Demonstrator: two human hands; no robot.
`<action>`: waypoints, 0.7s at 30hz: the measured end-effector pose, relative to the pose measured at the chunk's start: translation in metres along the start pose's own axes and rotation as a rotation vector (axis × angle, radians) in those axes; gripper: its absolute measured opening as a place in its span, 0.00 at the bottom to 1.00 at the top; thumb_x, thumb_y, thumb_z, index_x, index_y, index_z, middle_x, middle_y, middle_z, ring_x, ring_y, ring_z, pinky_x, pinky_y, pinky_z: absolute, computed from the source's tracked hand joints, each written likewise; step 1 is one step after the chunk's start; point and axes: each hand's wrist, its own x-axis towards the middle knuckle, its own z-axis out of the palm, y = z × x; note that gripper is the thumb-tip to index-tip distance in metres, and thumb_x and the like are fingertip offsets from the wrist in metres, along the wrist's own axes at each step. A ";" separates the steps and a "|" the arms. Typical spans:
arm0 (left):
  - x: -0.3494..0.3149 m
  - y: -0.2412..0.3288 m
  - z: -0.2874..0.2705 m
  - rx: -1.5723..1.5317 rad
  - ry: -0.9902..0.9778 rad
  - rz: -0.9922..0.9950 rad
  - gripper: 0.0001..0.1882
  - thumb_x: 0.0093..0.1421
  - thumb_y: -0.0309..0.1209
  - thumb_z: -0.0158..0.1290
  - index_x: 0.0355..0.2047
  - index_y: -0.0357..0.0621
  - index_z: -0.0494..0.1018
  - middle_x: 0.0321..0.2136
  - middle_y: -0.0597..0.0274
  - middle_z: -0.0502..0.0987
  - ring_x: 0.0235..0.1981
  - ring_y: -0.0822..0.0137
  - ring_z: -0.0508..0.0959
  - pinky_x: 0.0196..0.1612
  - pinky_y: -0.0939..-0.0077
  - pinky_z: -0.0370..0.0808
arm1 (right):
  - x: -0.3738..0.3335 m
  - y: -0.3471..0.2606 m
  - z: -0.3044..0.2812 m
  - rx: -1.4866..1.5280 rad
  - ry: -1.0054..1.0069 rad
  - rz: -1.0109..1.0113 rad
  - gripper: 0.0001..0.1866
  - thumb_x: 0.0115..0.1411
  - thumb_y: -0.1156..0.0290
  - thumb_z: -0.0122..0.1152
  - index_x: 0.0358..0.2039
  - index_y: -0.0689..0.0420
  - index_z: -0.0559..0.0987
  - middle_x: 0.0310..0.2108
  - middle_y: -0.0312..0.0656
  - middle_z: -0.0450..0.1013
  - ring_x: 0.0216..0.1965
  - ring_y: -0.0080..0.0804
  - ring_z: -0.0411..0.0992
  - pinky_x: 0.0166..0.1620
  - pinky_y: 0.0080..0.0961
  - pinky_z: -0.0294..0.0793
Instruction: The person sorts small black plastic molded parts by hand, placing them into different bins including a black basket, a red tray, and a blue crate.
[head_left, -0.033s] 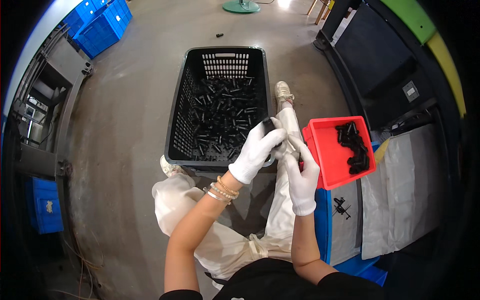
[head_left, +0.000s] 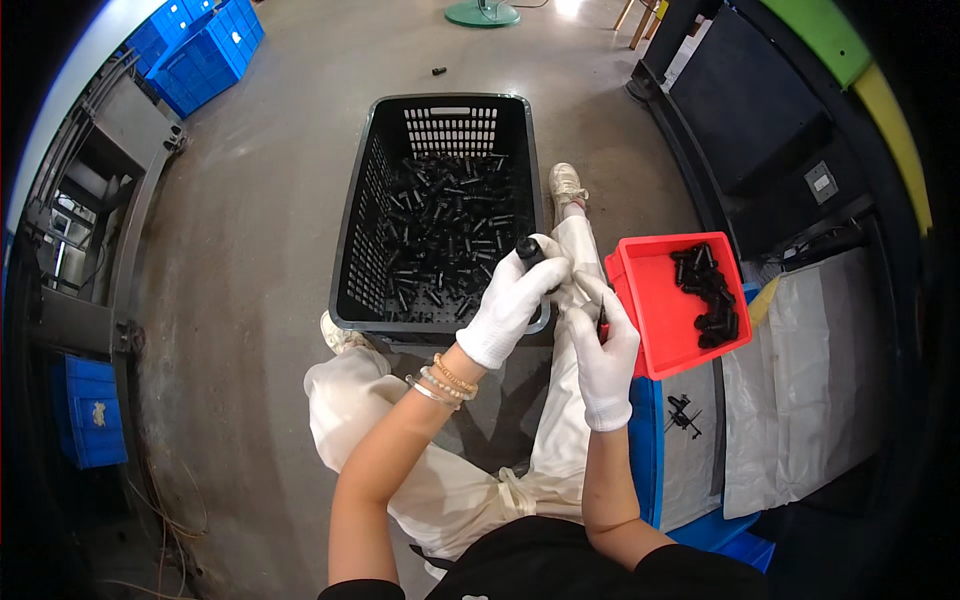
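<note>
My left hand point(head_left: 512, 300), in a white glove, is closed around a black cylindrical plastic part point(head_left: 531, 251), whose round end sticks up above the fingers. Close beside it, my gloved right hand point(head_left: 606, 365) grips a small tool with a red handle and dark tip point(head_left: 603, 324); its exact kind is too small to make out. The fingertips of both hands nearly meet, and the gloves hide most of the part's lower end. Both hands are over my legs, just off the near right corner of a black crate point(head_left: 345, 270) holding many similar black parts.
Right of my hands, a red tray point(head_left: 660, 345) carries a pile of black parts. Thin black scraps point(head_left: 684, 415) lie below it on a grey surface beside a blue bin edge point(head_left: 650, 450). One black piece point(head_left: 439, 71) is on the floor; blue crates point(head_left: 205, 62) stand far left.
The black part in my left hand has tipped slightly, and its upper end sits a little farther left. My right hand keeps nearly the same place.
</note>
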 end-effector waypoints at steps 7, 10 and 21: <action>-0.012 -0.008 -0.001 -0.317 -0.033 -0.028 0.15 0.59 0.40 0.42 0.28 0.39 0.69 0.51 0.56 0.66 0.53 0.65 0.64 0.56 0.65 0.59 | -0.002 -0.008 0.009 0.286 -0.118 0.147 0.14 0.55 0.76 0.57 0.43 0.65 0.74 0.24 0.28 0.64 0.25 0.12 0.58 0.28 0.12 0.60; -0.013 -0.007 0.002 -0.055 -0.102 0.101 0.15 0.56 0.38 0.41 0.31 0.37 0.69 0.47 0.58 0.68 0.48 0.68 0.67 0.52 0.71 0.63 | -0.004 -0.009 0.013 0.342 -0.085 0.155 0.09 0.56 0.73 0.57 0.36 0.63 0.74 0.24 0.27 0.64 0.26 0.12 0.59 0.29 0.14 0.62; -0.011 -0.008 0.001 0.537 0.142 0.098 0.14 0.62 0.35 0.42 0.32 0.35 0.69 0.20 0.58 0.70 0.23 0.68 0.70 0.29 0.73 0.68 | -0.001 0.000 -0.005 -0.047 -0.125 -0.082 0.20 0.49 0.74 0.59 0.45 0.63 0.72 0.32 0.44 0.70 0.34 0.33 0.70 0.40 0.26 0.68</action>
